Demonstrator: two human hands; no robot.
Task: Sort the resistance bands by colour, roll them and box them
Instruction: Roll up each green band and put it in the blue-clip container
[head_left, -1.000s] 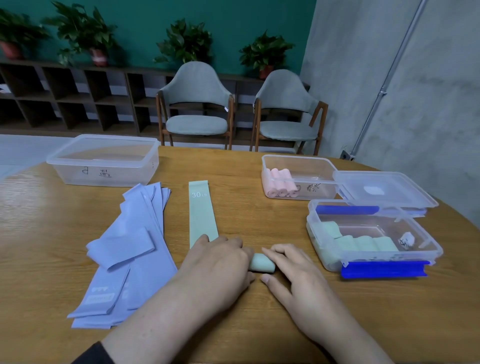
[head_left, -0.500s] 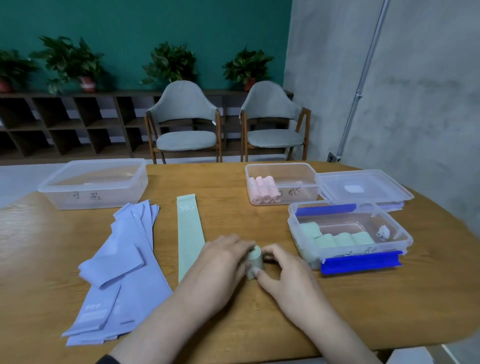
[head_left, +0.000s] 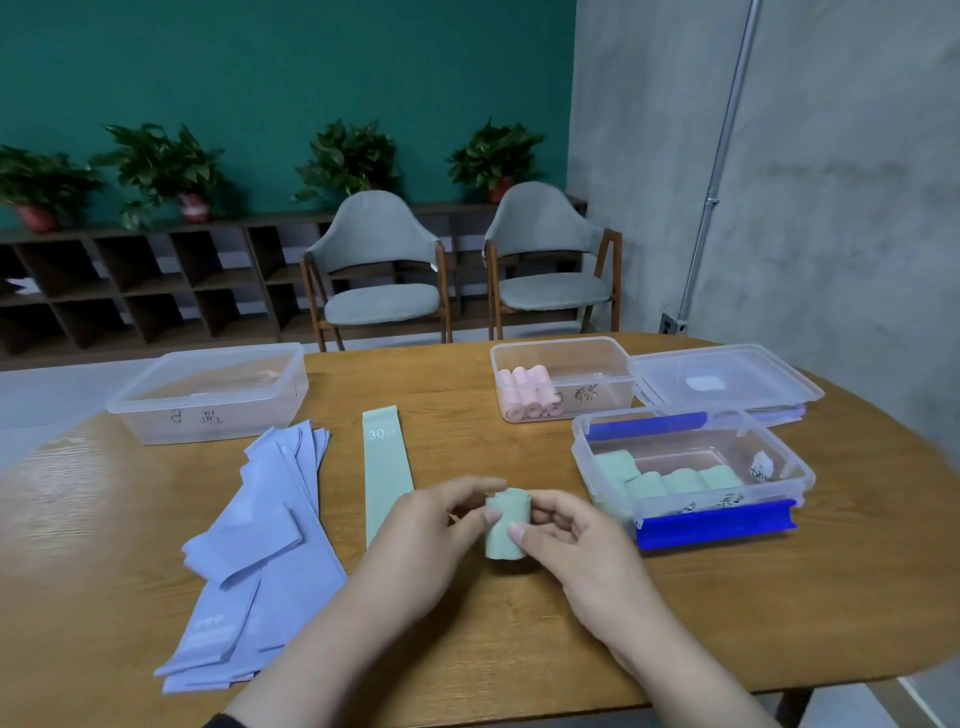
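Pinching a rolled pale-green elastic band (head_left: 506, 522) between them above the oval wooden table (head_left: 727, 597), the left hand (head_left: 431, 540) and right hand (head_left: 576, 545) curl their fingers around it, beside the clear blue-clipped plastic box (head_left: 693, 475) of green rolls (head_left: 670, 478).

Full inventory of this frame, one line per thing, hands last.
rolled band: 1, green, held upright between both hands
flat green band: 1, marked 30, table centre
blue bands: a loose pile, count unclear, left of the flat green band
green-roll box: 1, clear with blue clips, about four green rolls inside, right
pink-roll box: 1, clear, pink rolls at its left end, behind the green-roll box
empty box: 1, clear, far left
lid: 1, clear, far right
table: 1, wooden
chairs: 2, grey, beyond the table
plants: 4, green, on the shelf
left hand: pinches the rolled band
right hand: pinches the rolled band
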